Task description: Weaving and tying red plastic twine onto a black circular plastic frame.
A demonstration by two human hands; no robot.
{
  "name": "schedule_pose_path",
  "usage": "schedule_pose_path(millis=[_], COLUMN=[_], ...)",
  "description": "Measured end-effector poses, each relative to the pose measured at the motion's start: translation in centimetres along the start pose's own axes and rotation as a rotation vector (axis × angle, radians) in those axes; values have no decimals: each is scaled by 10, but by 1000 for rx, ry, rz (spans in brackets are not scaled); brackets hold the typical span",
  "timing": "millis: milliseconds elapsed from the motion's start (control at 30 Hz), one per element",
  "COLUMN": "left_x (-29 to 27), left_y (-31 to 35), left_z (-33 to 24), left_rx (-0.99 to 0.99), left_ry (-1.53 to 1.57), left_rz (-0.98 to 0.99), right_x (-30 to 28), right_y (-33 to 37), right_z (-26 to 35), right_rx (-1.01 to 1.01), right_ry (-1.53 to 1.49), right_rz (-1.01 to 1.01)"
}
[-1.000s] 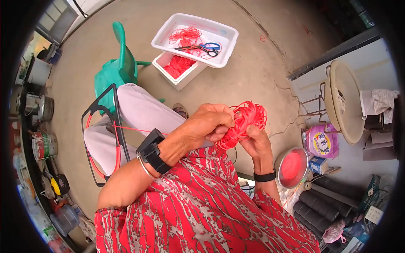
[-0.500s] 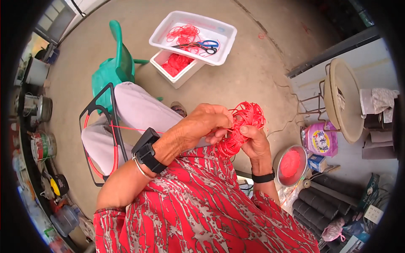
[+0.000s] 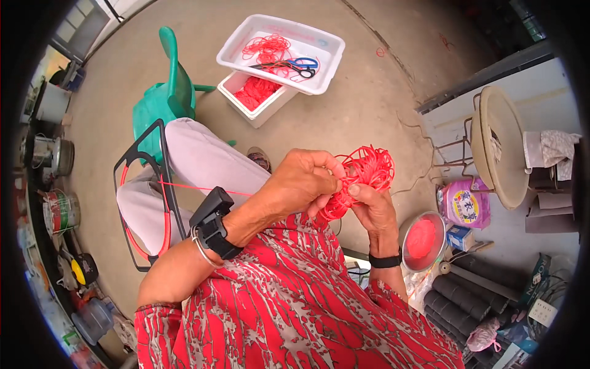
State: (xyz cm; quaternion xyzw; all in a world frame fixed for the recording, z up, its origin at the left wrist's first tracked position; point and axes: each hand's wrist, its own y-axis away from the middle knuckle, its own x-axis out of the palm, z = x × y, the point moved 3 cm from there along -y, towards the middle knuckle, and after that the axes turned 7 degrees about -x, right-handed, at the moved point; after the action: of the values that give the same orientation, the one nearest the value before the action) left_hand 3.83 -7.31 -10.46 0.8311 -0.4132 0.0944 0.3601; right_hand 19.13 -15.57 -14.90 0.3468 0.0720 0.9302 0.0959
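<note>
A loose bundle of thin red plastic cord (image 3: 367,172) is held up in front of my lap. My right hand (image 3: 373,209) grips it from the right and below, the thumb pressed across the strands. At the bundle's left side my left hand (image 3: 310,178) has its fingers pinched together on red strands; their tips partly cover what they hold. A black frame (image 3: 167,203) with red cord wrapped along its inner edges leans against my left leg. From it a taut red strand (image 3: 203,188) runs right and passes behind my left wrist.
Ahead, a white plastic tray (image 3: 236,52) holding red cord and blue-and-black scissors (image 3: 301,66) rests on a white foam box (image 3: 252,117) of red cord. A green chair (image 3: 166,101) stands left. On the right are a metal bowl (image 3: 439,246), a purple bag (image 3: 467,203) and a basin stand (image 3: 501,147).
The bundle and my right hand have shifted slightly right and up. My left fingers have curled closer in against the strands. The black frame stays nearly in place.
</note>
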Motion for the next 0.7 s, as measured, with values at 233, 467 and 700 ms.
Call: schedule_pose_path(millis=[233,467,700], left_x=[1,-6,-12], left_y=[-3,-5,-21], left_z=[2,4,19], left_rx=[41,61,448], left_ry=[-92,14,-321], left_rz=[-48,-66,-203], right_x=[5,-8,-49], right_y=[1,0,14], right_z=[2,-10,17], right_rx=[-41,3,246], right_ry=[29,-145,994], right_rz=[-43,2,119])
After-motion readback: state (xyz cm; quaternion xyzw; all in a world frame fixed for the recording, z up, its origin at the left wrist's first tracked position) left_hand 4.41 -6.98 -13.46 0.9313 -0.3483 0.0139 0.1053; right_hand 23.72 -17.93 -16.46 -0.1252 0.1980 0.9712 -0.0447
